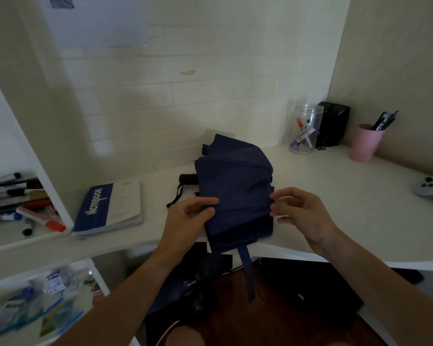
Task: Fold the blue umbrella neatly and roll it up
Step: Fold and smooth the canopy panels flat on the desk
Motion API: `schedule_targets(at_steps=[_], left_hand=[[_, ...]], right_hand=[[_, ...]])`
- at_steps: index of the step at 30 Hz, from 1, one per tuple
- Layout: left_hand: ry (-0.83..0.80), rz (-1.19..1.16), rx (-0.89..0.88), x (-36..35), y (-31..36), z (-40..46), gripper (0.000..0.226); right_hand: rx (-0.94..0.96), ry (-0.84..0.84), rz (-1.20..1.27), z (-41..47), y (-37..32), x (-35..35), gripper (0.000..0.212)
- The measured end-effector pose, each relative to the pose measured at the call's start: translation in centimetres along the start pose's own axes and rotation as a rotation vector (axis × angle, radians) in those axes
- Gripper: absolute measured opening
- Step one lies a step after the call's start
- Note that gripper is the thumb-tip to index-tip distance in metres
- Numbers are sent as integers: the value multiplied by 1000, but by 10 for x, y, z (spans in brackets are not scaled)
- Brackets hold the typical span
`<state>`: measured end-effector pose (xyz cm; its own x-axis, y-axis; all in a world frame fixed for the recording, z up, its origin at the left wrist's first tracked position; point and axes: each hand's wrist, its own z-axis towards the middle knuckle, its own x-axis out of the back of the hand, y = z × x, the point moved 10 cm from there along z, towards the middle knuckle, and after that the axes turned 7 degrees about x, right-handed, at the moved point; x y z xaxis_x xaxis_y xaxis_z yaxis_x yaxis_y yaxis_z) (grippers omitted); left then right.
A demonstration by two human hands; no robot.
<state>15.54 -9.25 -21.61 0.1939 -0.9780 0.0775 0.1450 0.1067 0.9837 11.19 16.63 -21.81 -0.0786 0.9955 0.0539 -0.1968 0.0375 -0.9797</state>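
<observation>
The blue umbrella (233,186) lies collapsed on the white desk (323,196), its canopy loose and creased. Its black handle (188,179) with a wrist cord points left. A blue closing strap (246,268) hangs over the desk's front edge. My left hand (190,216) pinches the canopy's left edge between thumb and fingers. At the canopy's right edge, my right hand (298,211) pinches a fold with its fingertips.
A blue and white notebook (110,208) lies left of the umbrella. A clear jar of markers (304,131), a black box (333,126) and a pink cup of pens (365,142) stand at the back right. A grey controller (430,188) is far right. Shelves of markers (23,208) stand left.
</observation>
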Motion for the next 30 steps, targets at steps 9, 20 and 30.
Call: schedule_targets(at_steps=[9, 20, 30], left_hand=[[0, 26, 25, -2, -12, -6, 12], [-11, 47, 16, 0, -14, -7, 13], [-66, 185, -47, -10, -12, 4, 22]], right_hand=[[38, 72, 15, -7, 1, -2, 26], [26, -43, -107, -18, 2, -4, 19], [-169, 142, -59, -11, 14, 3, 30]])
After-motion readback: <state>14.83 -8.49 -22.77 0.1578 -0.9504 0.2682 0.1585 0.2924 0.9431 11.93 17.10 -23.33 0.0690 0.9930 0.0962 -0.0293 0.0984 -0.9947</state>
